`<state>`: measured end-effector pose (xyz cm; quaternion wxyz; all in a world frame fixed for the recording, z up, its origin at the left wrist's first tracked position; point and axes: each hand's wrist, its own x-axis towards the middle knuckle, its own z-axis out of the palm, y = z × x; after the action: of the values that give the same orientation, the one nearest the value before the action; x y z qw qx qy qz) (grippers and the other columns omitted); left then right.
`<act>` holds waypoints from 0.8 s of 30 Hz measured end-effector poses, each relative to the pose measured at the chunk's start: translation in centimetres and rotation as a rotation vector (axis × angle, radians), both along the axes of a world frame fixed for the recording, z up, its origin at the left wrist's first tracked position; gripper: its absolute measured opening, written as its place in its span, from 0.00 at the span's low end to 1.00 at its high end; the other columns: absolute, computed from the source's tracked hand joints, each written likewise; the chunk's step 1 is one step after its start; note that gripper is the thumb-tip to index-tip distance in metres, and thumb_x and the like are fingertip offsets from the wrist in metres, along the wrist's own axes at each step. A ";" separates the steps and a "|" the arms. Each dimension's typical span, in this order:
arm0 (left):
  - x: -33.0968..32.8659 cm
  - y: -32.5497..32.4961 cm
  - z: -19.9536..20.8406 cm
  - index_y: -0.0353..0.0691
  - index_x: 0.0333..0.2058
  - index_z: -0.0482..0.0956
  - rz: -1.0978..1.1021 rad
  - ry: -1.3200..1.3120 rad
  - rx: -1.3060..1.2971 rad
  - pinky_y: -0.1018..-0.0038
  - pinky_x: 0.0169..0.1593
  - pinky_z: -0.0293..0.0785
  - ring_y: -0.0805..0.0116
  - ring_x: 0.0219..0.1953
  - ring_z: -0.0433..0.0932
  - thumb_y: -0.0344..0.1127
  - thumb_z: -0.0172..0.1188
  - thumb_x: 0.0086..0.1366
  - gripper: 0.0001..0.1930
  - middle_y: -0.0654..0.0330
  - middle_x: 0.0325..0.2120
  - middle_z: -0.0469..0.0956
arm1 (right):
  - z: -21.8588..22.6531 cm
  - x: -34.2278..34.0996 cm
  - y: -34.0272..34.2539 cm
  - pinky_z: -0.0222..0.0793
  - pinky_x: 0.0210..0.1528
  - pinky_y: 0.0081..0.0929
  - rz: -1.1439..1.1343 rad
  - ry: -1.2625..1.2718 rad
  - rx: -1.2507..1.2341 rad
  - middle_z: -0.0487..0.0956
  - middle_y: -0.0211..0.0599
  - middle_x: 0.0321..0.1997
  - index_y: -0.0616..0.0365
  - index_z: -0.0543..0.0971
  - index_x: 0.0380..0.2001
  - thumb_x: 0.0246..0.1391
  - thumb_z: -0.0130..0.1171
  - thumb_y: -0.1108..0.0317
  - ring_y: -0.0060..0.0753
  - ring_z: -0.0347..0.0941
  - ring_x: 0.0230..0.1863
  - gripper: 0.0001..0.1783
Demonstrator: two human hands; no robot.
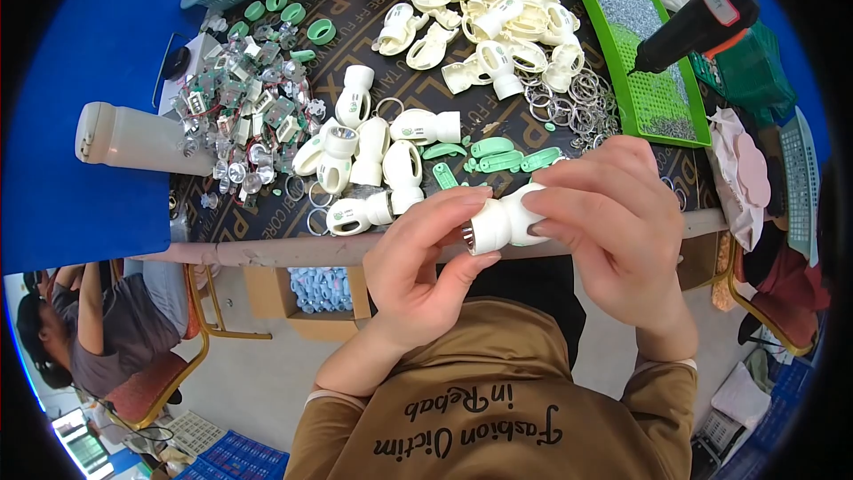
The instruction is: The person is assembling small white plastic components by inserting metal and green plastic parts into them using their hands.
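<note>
White casing (494, 227) near dark-topped table (508, 123); grey floor (242, 372) below.

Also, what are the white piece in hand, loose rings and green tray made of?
White piece: likely moulded plastic, smooth satin; soft highlights on its rounded body.
Loose rings: probably metal, bright finish; thin, silvery and glinting.
Green tray: looks like plastic, finish hard to judge; even, saturated colour and gridded base.

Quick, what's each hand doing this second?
Left hand: closed, thumb and fingertips holding the white casing by its silver-lined end.
Right hand: closed, fingers gripping the same casing's other end.
</note>
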<state>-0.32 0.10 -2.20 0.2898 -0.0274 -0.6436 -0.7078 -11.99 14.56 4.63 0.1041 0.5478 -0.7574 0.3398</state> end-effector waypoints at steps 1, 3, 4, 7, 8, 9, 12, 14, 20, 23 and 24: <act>0.0 0.0 0.0 0.28 0.46 0.70 0.029 -0.006 -0.034 0.73 0.45 0.75 0.61 0.46 0.74 0.18 0.60 0.51 0.21 0.46 0.44 0.72 | 0.1 0.0 0.0 0.62 0.35 0.31 0.001 -0.002 0.004 0.77 0.34 0.30 0.57 0.79 0.27 0.34 0.63 0.71 0.37 0.72 0.28 0.11; -0.1 0.0 0.0 0.28 0.44 0.72 0.058 -0.012 -0.069 0.73 0.44 0.75 0.61 0.45 0.74 0.18 0.60 0.51 0.20 0.46 0.43 0.73 | 0.1 0.1 0.0 0.62 0.34 0.30 0.003 -0.004 0.007 0.77 0.34 0.29 0.57 0.79 0.27 0.34 0.63 0.71 0.36 0.72 0.28 0.11; -0.1 -0.1 0.0 0.29 0.44 0.73 0.084 -0.005 -0.129 0.74 0.43 0.75 0.62 0.44 0.75 0.19 0.60 0.50 0.19 0.47 0.42 0.74 | 0.1 0.1 -0.1 0.62 0.34 0.30 0.005 -0.003 -0.007 0.77 0.34 0.29 0.57 0.79 0.27 0.34 0.64 0.71 0.36 0.71 0.28 0.11; -0.1 -0.3 0.0 0.30 0.43 0.74 0.113 0.003 -0.187 0.76 0.40 0.76 0.62 0.42 0.76 0.19 0.61 0.50 0.19 0.47 0.41 0.74 | -0.4 -0.2 -0.3 0.60 0.32 0.29 0.020 0.000 -0.044 0.76 0.32 0.28 0.56 0.79 0.28 0.32 0.63 0.72 0.35 0.71 0.27 0.12; -0.1 -0.3 0.1 0.31 0.43 0.74 0.116 0.004 -0.185 0.76 0.39 0.76 0.62 0.41 0.76 0.19 0.61 0.50 0.19 0.47 0.41 0.74 | -0.5 -0.3 -0.3 0.59 0.31 0.28 0.032 0.002 -0.067 0.75 0.29 0.27 0.54 0.78 0.28 0.31 0.62 0.73 0.33 0.70 0.26 0.14; -0.1 -0.4 0.0 0.31 0.43 0.74 0.116 0.004 -0.186 0.76 0.39 0.76 0.62 0.41 0.76 0.19 0.61 0.50 0.19 0.47 0.41 0.74 | -0.6 -0.4 -0.3 0.59 0.31 0.28 0.032 0.003 -0.067 0.75 0.29 0.27 0.54 0.78 0.28 0.31 0.62 0.73 0.33 0.70 0.26 0.14; 0.0 -0.7 0.0 0.31 0.43 0.74 0.090 0.001 -0.208 0.77 0.37 0.77 0.64 0.40 0.76 0.20 0.61 0.50 0.19 0.47 0.41 0.74 | -0.6 -0.3 -0.2 0.61 0.32 0.28 0.053 -0.053 -0.046 0.76 0.31 0.30 0.53 0.79 0.30 0.32 0.64 0.72 0.34 0.70 0.28 0.15; 0.2 -0.7 0.2 0.31 0.43 0.74 0.078 -0.026 -0.147 0.78 0.36 0.77 0.66 0.40 0.76 0.20 0.61 0.50 0.18 0.47 0.43 0.73 | -0.4 -0.1 -0.3 0.66 0.36 0.31 0.118 -0.172 -0.005 0.75 0.35 0.36 0.52 0.78 0.37 0.34 0.65 0.71 0.38 0.71 0.33 0.19; 0.2 -0.7 0.7 0.31 0.42 0.74 0.158 -0.018 -0.271 0.78 0.36 0.76 0.66 0.39 0.77 0.27 0.65 0.50 0.18 0.47 0.43 0.73 | -2.6 0.7 -0.6 0.71 0.38 0.32 0.147 -0.192 -0.044 0.73 0.42 0.43 0.57 0.75 0.42 0.37 0.60 0.77 0.44 0.73 0.39 0.23; 0.4 -1.1 0.4 0.32 0.41 0.74 0.202 0.029 -0.435 0.76 0.37 0.76 0.62 0.39 0.77 0.32 0.67 0.49 0.20 0.47 0.42 0.74 | -2.9 0.7 -0.6 0.70 0.37 0.31 0.165 -0.162 -0.064 0.73 0.42 0.42 0.57 0.74 0.43 0.38 0.58 0.77 0.43 0.72 0.39 0.23; 0.4 -1.1 0.2 0.32 0.41 0.74 0.203 0.029 -0.438 0.76 0.37 0.76 0.62 0.39 0.77 0.32 0.67 0.49 0.20 0.47 0.42 0.74 | -2.9 0.7 -0.6 0.70 0.37 0.31 0.173 -0.175 -0.073 0.73 0.41 0.42 0.57 0.74 0.43 0.38 0.56 0.78 0.42 0.72 0.38 0.22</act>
<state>0.06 -1.03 -1.99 0.3558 -0.0351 -0.7768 -0.5183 -11.25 13.91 1.73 0.0278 0.5754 -0.7006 0.4210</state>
